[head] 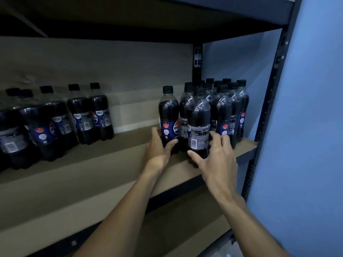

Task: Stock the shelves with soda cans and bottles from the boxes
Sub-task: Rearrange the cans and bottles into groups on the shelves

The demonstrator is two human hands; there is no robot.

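Single wide-angle view worn on the head, looking forward and slightly down into a shelf point(104, 175); close in, near enough that left hand point(157, 148) and right hand point(218, 158) each touch a bottle point(198, 112); blue wall point(306, 127) at the right edge

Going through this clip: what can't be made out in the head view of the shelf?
Head view:
- Right group's rear bottles: hidden by the front ones, only caps show; count unclear.
- Leftmost bottles: blurred, cut by the left edge.
- Left hand fingertips: hidden behind the logo bottle.
- Barcode bottle in the right hand: label print too small.
- Boxes: out of frame.
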